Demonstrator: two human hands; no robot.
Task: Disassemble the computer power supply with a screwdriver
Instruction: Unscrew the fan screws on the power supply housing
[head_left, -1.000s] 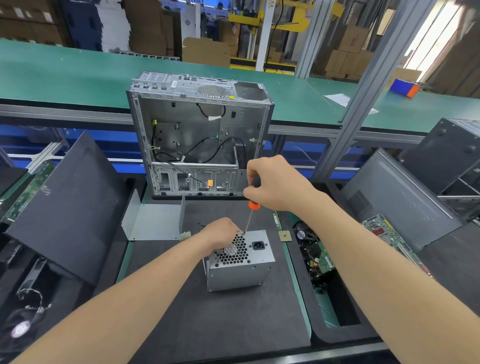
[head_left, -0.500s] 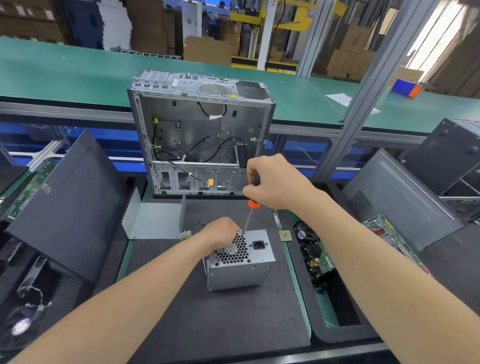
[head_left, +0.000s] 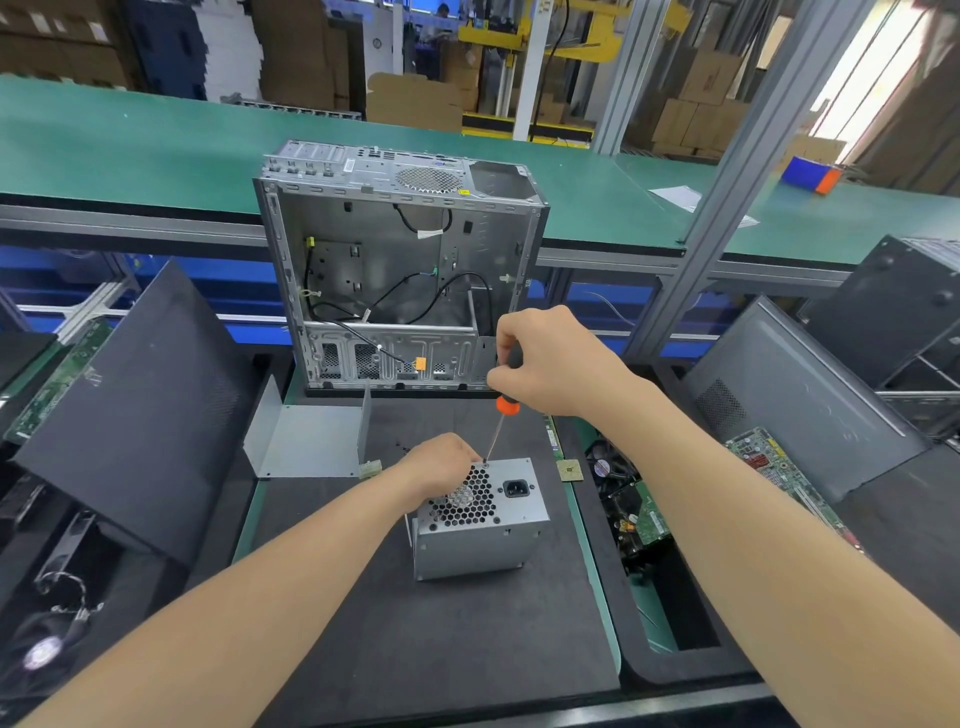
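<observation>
**Operator:** Hardly anything has moved since the earlier frames. Both my hands sit where they were, and the tool tip stays on the same screw.

**Listener:** Where is the power supply?

**Operator:** The power supply (head_left: 483, 540) stands on the dark mat of the counter (head_left: 441, 639), just in front of me, with its grille face up. An open computer case (head_left: 400, 270) stands behind it. A loose metal panel (head_left: 306, 441) lies to its left.

**Listener:** What are your hands doing?

**Operator:** My right hand (head_left: 556, 358) is wrapped round the black handle of the screwdriver (head_left: 506, 404), fingers closed. My left hand (head_left: 439, 462) rests on the far left corner of the power supply, fingers curled over its edge to steady it.

**Listener:** How does the tool lie?

**Operator:** Its long axis is steep but tilted. The handle is high and leans away from me to the right. The thin shaft slants down and left to a screw (head_left: 485, 461) at the far edge of the top face, just beside my left knuckles. So my right hand is above and beyond the box, apart from it, while my left hand touches it.

**Listener:** What does the next move need?

**Operator:** I judge this screw is being loosened. The turn needs the shaft kept in line with the screw. A slipping tip could strike my left fingers.
</observation>
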